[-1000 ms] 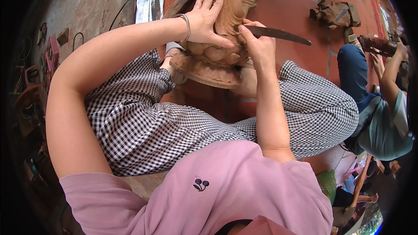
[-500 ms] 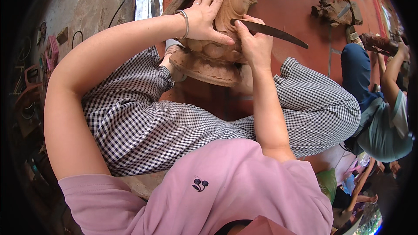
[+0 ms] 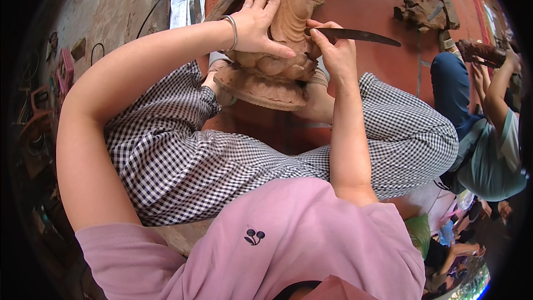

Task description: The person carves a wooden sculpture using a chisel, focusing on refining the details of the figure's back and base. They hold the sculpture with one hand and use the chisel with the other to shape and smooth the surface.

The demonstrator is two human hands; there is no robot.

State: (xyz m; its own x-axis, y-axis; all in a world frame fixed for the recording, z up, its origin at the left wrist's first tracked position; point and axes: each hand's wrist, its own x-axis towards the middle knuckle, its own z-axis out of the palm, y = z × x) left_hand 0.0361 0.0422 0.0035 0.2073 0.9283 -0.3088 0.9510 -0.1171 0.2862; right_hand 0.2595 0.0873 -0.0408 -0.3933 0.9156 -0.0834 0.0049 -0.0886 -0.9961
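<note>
Right hand: grip clenched around a dark, slim blade tool, its near end pressed to the side of a brown clay figure. Left hand: fingers spread flat over the figure's front, steadying rather than clasping it; metal bangle at the wrist. Figure stands upright on its wide base between the checked-trousered knees, above a red tiled floor; another seated person far right.

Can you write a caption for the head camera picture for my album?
Left hand steadies a brown carved figure while the right hand works it with a dark blade.
</note>
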